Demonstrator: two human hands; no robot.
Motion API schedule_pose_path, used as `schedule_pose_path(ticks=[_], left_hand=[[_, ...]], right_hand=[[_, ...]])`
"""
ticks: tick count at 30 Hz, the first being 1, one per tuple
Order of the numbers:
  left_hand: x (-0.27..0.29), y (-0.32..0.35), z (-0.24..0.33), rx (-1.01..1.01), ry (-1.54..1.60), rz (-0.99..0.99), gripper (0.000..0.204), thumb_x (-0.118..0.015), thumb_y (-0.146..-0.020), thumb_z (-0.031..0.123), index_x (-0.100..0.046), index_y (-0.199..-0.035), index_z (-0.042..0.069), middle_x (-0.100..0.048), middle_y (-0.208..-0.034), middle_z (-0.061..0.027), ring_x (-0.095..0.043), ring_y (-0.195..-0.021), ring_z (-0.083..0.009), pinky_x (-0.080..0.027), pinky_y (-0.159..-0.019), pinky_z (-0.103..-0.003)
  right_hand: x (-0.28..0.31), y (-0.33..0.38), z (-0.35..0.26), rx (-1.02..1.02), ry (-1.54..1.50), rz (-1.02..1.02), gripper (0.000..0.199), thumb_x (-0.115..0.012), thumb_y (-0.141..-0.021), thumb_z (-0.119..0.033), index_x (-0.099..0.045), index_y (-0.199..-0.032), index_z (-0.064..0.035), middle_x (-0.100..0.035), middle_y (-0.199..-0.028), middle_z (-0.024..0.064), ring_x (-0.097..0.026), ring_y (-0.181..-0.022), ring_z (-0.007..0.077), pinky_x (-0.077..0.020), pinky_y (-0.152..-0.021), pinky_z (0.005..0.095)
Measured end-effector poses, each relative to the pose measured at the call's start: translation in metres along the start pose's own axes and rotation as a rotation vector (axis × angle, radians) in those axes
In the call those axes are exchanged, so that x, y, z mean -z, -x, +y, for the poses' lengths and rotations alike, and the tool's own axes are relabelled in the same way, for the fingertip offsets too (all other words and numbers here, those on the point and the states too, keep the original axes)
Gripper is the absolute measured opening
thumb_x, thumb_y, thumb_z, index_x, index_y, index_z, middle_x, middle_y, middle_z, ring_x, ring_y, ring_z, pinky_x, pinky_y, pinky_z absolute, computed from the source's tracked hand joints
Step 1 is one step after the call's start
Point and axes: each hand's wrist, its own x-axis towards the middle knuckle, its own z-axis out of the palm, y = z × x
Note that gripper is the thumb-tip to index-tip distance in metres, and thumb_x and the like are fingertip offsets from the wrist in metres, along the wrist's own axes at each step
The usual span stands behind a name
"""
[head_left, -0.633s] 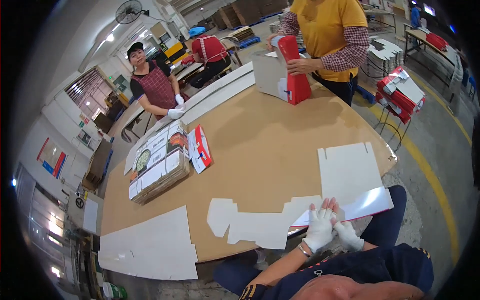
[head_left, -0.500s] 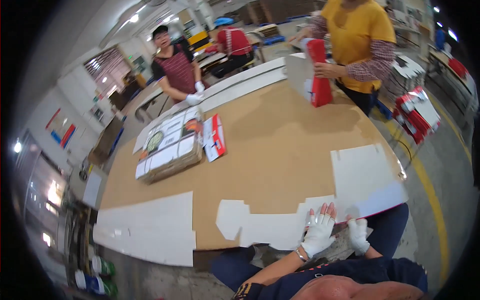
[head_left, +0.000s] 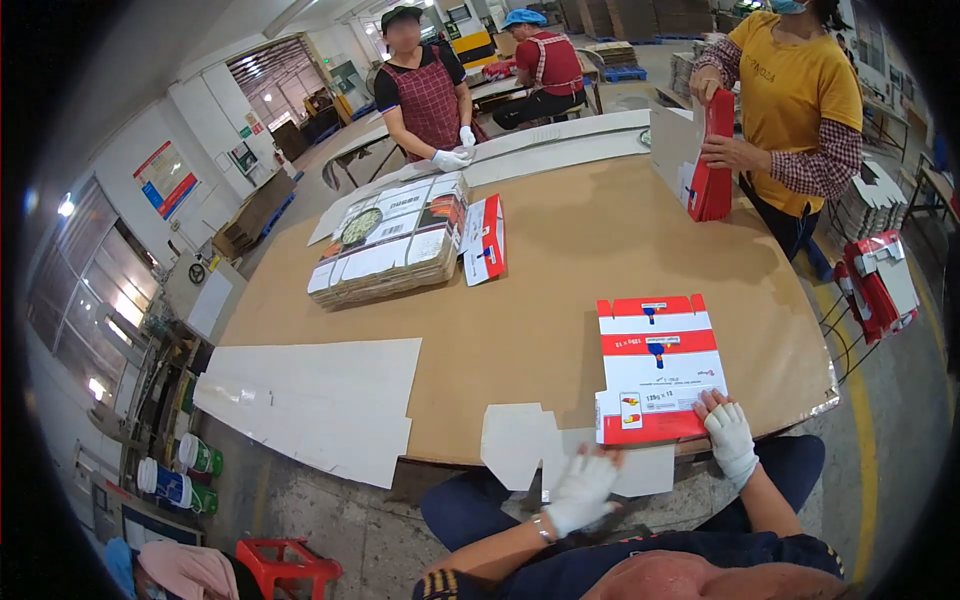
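A flat carton blank, red and white with printed panels, lies printed side up near the table's front right. My right hand, in a white fingerless glove, rests its outstretched fingers on the blank's lower right corner. To the left, my gloved left hand is over a plain white cardboard piece with cut flaps at the front edge. Its fingers are slightly blurred but look apart, and I see nothing held. Part of that cardboard is hidden under my hand and the blank.
A long white cardboard stack lies front left on the brown table. Behind it are a strapped bundle of printed cartons and a red folded carton. Across the table, one co-worker holds red cartons; another touches white strips.
The sheet at the right showed its plain white side before; now its red and white print faces up. My left hand has drawn back leftward, and the view has shifted.
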Motion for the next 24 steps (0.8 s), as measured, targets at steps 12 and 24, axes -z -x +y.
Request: schedule_pose_path(ticks=[12,24], left_hand=[[-0.004,0.031,-0.090,-0.140,0.336,0.601,0.008,-0.068,-0.075,0.005,-0.067,-0.084,0.006,-0.063,-0.086,-0.0090,-0.062,-0.079,-0.0274,-0.050,-0.067,-0.038],[-0.018,-0.009,-0.067,0.246,-0.006,0.496,0.051,-0.068,-0.075,0.026,-0.057,-0.119,0.002,-0.055,-0.116,-0.0135,-0.050,-0.113,-0.0317,-0.041,-0.093,-0.044]], right_hand=[[0.001,-0.005,0.018,-0.074,-0.152,-0.065,0.049,-0.051,-0.081,-0.003,-0.051,-0.130,-0.0047,-0.052,-0.135,0.0149,-0.044,-0.130,0.0352,-0.0306,-0.110,0.0497],[0.020,-0.018,-0.021,-0.084,-0.134,-0.192,0.066,-0.058,-0.074,-0.008,-0.044,-0.138,-0.0042,-0.039,-0.145,0.0228,-0.033,-0.137,0.0403,-0.0221,-0.114,0.0537]])
